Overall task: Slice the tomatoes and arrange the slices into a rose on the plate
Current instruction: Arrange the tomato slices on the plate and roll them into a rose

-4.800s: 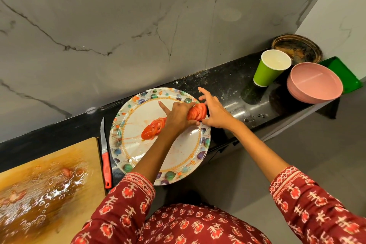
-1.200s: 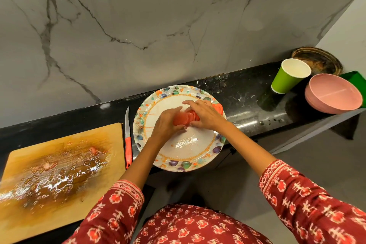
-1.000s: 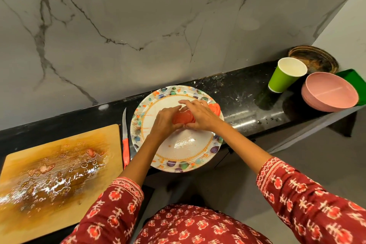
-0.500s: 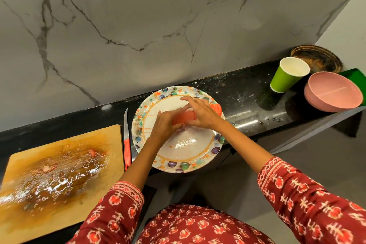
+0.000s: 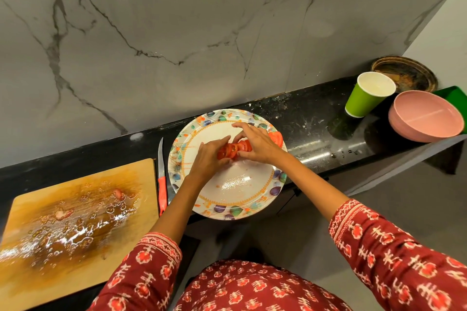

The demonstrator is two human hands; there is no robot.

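With slicing done, my left hand [image 5: 209,156] and right hand [image 5: 255,145] grip overlapped tomato slices [image 5: 233,150] on the plate [image 5: 227,212], rose unformed.

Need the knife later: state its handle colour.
Red-orange handle, clearest in the head view.

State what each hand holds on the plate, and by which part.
Both hands hold the row of tomato slices: the left hand grips its left end, the right hand its right end. How the fingers lie underneath is hidden.
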